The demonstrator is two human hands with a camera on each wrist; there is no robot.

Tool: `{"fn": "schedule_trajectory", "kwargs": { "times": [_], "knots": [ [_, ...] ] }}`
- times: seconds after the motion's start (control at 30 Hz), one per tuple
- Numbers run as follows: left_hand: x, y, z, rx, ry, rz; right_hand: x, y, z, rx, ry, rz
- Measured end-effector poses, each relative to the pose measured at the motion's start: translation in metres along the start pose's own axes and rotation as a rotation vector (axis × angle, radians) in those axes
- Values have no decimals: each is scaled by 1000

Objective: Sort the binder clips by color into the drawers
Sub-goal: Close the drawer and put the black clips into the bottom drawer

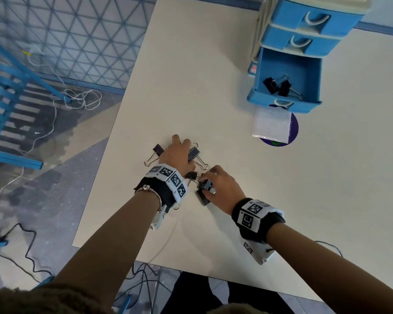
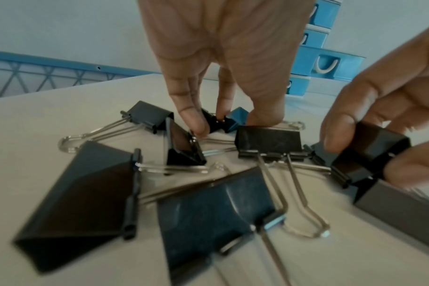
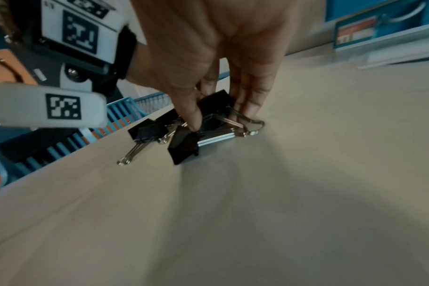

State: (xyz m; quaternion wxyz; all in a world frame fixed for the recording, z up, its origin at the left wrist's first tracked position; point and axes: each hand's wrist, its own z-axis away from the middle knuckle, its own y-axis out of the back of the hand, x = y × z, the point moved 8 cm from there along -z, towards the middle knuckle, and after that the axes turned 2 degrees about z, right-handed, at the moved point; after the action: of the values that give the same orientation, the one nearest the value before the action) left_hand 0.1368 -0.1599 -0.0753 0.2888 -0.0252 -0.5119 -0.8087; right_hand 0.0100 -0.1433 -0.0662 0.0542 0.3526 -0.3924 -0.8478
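Observation:
Several black binder clips (image 2: 83,195) lie bunched near the table's front left. My left hand (image 1: 178,150) reaches down among them. Its fingertips (image 2: 192,123) and thumb flank a small black clip (image 2: 209,122) and a blue clip (image 2: 236,119) lying side by side. My right hand (image 1: 208,184) pinches a black clip (image 3: 214,101) between thumb and fingers, low over the pile; the same black clip (image 2: 370,154) shows in the left wrist view. The blue drawer unit (image 1: 309,21) stands at the back right. Its bottom drawer (image 1: 259,71) is pulled out, with black clips (image 1: 276,86) inside.
A sheet of paper (image 1: 271,123) lies on a purple disc (image 1: 294,128) just in front of the open drawer. The two upper drawers are pushed in. The table's left edge (image 1: 114,123) drops to a floor with cables and a blue chair (image 1: 7,105).

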Motion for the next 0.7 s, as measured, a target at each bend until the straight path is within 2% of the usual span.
{"fn": "schedule_trajectory", "kwargs": {
  "times": [0.3, 0.47, 0.6, 0.7],
  "knots": [
    [-1, 9, 1, 50, 33, 148, 22, 30, 9, 50, -30, -52],
    [8, 11, 1, 49, 56, 38, 32, 53, 15, 93, -3, -97],
    [7, 3, 1, 53, 89, -25, 37, 89, 23, 177, 40, -130],
    [5, 1, 1, 90, 97, 32, 45, 132, 24, 288, 79, -123]
  ]
}}
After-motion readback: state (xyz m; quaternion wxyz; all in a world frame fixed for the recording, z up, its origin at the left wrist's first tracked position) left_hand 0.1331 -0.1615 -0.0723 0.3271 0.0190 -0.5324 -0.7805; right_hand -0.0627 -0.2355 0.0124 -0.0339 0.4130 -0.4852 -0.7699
